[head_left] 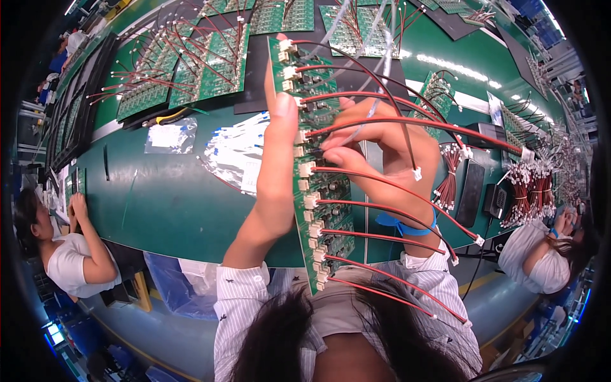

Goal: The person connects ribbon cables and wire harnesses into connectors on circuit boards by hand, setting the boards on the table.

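Observation:
My left hand [276, 162] grips a long green circuit board panel [342, 216], its thumb along the side near the top. The panel stands tilted on edge, with a row of cream connectors [307, 169] down its near edge. Red-and-black cables [382, 208] are plugged into several connectors; their white-tipped free ends hang out to the right. My right hand [398, 146] wears a blue wrist strap [410, 226]. Its thumb and index finger are pinched close to the panel, beside the upper-middle connectors. Cables cross in front of it, so what lies between the fingertips cannot be made out.
Wired green boards [213, 63] lie on black trays at the back of the green table [165, 210]. White-and-blue cables [232, 153], a plastic bag [170, 137] and a yellow-handled tool [170, 118] lie left. Cable bundles [449, 178] and a black oblong item [471, 191] are right. Other people [76, 254] sit on both sides.

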Demonstrator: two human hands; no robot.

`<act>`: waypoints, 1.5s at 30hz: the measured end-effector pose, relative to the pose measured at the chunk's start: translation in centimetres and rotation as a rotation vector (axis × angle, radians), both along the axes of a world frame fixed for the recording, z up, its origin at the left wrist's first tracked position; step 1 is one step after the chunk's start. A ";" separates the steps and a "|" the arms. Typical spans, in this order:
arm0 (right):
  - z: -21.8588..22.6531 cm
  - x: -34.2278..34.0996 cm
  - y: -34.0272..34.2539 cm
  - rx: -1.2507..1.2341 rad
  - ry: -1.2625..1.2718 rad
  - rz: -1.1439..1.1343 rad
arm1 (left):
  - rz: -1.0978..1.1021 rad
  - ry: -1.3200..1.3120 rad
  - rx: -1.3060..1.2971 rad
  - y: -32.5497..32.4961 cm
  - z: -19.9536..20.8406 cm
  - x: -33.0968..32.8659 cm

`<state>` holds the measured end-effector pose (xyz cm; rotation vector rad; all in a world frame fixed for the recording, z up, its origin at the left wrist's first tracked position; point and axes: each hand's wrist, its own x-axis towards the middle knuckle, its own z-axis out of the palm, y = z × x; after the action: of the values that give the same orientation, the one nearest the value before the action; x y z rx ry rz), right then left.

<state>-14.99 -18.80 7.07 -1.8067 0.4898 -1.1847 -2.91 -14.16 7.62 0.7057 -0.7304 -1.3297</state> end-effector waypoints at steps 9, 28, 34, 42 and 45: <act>-0.7 0.7 0.7 -0.072 0.027 -0.071 | 0.072 -0.085 -0.013 0.2 0.5 -0.3; -0.6 1.0 1.5 0.033 -0.016 -0.049 | 0.119 -0.130 -0.006 0.5 1.2 -0.5; -1.2 1.5 1.3 -0.064 -0.093 -0.134 | 0.097 -0.005 -0.063 0.0 0.4 -0.4; -1.6 1.5 1.3 -0.014 -0.085 -0.089 | 0.325 -0.335 -0.058 0.0 -0.1 -0.4; -1.5 1.4 1.2 -0.112 -0.041 -0.023 | 0.338 -0.331 -0.047 0.0 -0.2 -0.3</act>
<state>-13.60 -17.63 5.60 -1.8718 0.4295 -1.2848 -3.24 -14.17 7.43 0.9778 -0.8590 -0.8944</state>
